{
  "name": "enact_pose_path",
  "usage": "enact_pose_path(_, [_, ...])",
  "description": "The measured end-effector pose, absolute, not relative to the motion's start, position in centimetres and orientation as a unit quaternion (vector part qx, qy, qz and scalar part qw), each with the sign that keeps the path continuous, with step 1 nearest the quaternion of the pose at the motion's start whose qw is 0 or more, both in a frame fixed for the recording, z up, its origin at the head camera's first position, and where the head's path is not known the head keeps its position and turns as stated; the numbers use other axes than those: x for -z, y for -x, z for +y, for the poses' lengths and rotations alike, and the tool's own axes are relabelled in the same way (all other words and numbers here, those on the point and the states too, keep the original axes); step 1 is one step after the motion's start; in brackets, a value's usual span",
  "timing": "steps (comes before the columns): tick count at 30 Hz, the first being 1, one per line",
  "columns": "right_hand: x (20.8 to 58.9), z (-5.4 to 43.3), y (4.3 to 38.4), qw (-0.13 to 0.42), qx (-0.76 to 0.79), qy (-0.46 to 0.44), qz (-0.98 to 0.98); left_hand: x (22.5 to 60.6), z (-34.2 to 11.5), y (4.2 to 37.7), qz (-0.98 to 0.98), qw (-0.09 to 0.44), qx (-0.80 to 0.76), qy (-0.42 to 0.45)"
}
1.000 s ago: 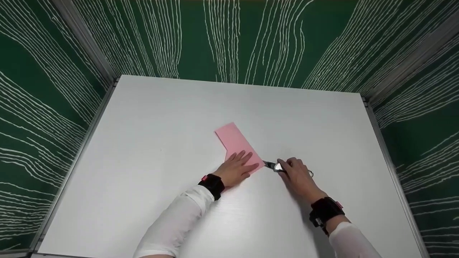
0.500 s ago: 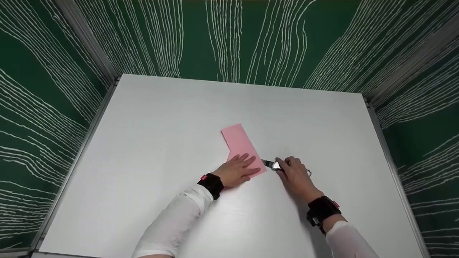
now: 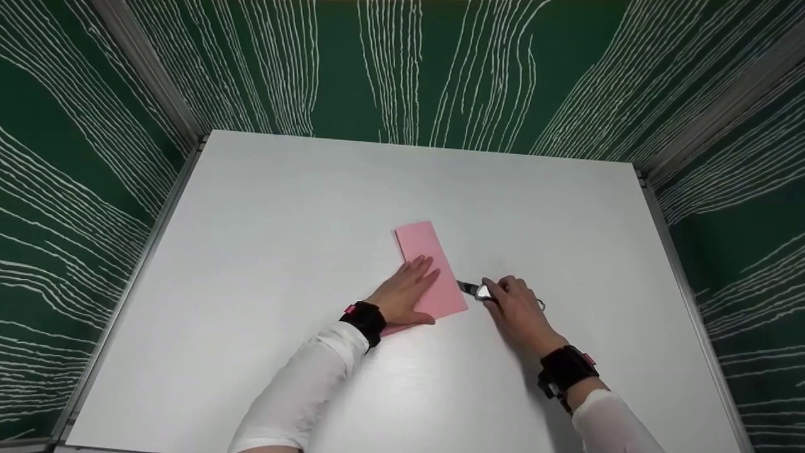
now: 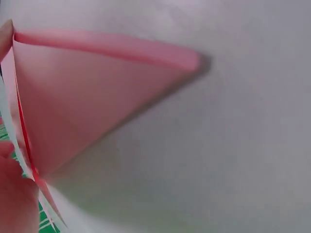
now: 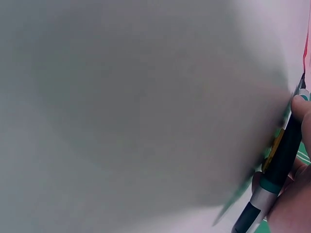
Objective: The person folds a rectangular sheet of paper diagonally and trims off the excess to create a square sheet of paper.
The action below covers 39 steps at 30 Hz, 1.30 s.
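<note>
Folded pink paper [image 3: 448, 296] lies on the white table, its long folded edge facing right. My left hand [image 3: 402, 299] rests on it with fingers stretched out and the thumb spread toward the near edge. In the left wrist view, a lower flap of the paper [image 4: 92, 92] stands slightly off the table. My right hand [image 3: 519, 308] grips a utility knife [image 3: 483, 292] with a black and silver handle. The blade points left, its tip right at the paper's right edge. In the right wrist view, the knife's handle [image 5: 282, 160] runs along the fingers.
The white tabletop [image 3: 283, 207] stretches around the paper on all sides. Green panels with white wavy lines [image 3: 390, 75] stand along the back and both sides, joined by grey metal posts [image 3: 151, 69].
The paper has turned clockwise and shifted slightly right. The knife tip now meets its right edge higher up from the near corner. My left hand has slid a little left, thumb spread wider.
</note>
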State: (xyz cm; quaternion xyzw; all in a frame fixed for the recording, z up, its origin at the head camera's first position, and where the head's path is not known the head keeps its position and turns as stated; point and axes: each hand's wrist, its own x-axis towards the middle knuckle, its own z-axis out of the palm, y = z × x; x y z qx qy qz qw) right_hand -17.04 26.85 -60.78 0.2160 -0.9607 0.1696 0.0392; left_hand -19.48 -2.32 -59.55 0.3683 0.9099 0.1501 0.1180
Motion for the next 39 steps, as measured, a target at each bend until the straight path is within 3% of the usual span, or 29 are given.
enact_pose_path(8, [61.4,26.7,17.1,0.076,-0.17,-0.226,-0.956,59.2,-2.3,19.3,0.923,0.131,-0.131,-0.337])
enact_pose_path(26, [62.0,25.7,17.7,0.107,-0.163,-0.2,-0.96,59.4,-2.5,19.3,0.899,0.131,-0.129,-0.397])
enact_pose_path(39, [62.1,24.6,18.3,0.097,-0.157,-0.158,-0.97,59.3,-2.2,18.7,0.895,0.146,-0.118,-0.404])
